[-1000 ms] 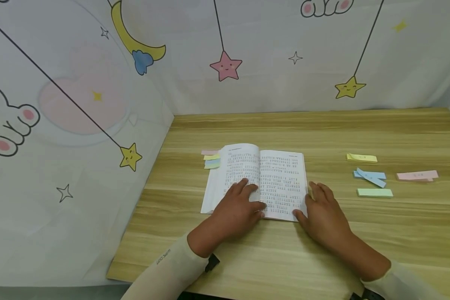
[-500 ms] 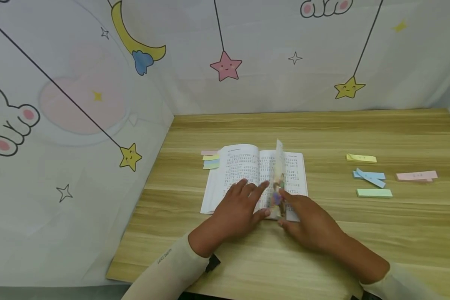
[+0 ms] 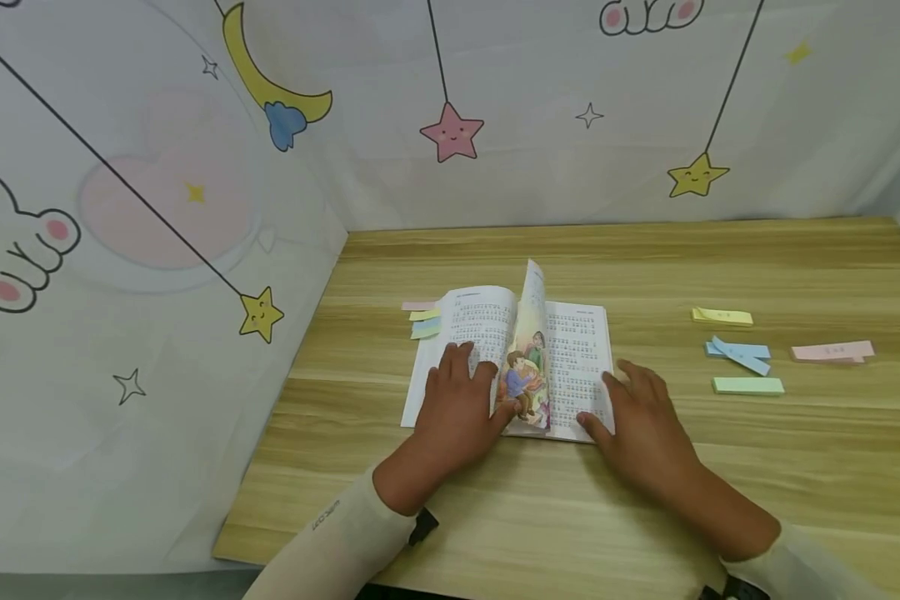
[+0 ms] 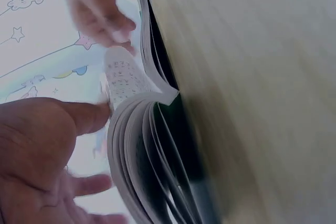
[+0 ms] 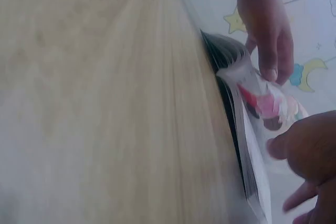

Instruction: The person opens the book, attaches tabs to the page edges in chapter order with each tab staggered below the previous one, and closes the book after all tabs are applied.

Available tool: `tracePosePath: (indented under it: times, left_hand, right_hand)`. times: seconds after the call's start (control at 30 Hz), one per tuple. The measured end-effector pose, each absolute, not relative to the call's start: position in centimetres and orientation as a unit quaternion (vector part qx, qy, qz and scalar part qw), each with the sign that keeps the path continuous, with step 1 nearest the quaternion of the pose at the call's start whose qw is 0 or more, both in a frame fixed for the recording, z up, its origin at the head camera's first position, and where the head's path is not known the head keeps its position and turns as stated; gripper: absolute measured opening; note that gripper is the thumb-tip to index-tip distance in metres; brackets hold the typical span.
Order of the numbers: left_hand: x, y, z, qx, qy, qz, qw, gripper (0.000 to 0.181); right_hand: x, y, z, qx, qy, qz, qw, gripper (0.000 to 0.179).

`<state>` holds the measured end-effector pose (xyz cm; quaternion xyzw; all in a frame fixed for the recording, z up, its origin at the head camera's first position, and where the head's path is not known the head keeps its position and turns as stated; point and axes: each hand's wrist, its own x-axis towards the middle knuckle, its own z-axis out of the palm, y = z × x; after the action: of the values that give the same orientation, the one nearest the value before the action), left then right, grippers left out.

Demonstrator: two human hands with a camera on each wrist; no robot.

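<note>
An open book (image 3: 581, 358) with printed text lies on the table. One leaf (image 3: 528, 350), bearing a colour picture of people, stands half raised near the spine. My left hand (image 3: 457, 417) rests on the left page with spread fingers, its thumb close to the raised leaf. Over the book's right edge is my right hand (image 3: 648, 425), fingers apart, its thumb at the lower part of the right page. In the left wrist view the thick stack of left pages (image 4: 126, 145) curves up beside the left hand. Coloured sticky tabs (image 3: 424, 325) jut from the book's left edge.
On the wooden table (image 3: 495, 533), right of the book, lie yellow strips (image 3: 722, 317), blue strips (image 3: 742, 353), a green strip stack (image 3: 748, 386) and pink strips (image 3: 832, 352). A cartoon-printed cloth (image 3: 525, 183) borders the back and left.
The right hand moved left, lifted a leaf towards the spine, then let it go and returned to the right edge. The left hand has shifted slightly left beside the raised leaf.
</note>
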<state>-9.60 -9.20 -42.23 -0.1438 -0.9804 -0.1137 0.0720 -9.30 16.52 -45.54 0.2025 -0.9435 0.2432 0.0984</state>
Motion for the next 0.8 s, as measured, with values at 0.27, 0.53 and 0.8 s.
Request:
tracePosePath:
  times: [0.27,0.53,0.8]
  left_hand:
    - [-9.8,-9.0,-42.4,-0.166,-0.975,-0.106,0.103,0.071]
    - [-9.7,-8.9,-42.2,-0.191,-0.973,-0.114,0.061,0.067]
    - [-9.7,-8.7,-41.9,-0.242,-0.952,-0.152,0.108,0.111]
  right_hand:
    - [-9.5,17.0,-46.3,0.181,-0.962,0.183,0.085,0.056]
    - [-9.5,16.4,-45.9,0.244,-0.934,0.241,0.101,0.063]
    - [-8.7,15.7,-45.6,0.441,-0.843,0.309,0.002,0.078]
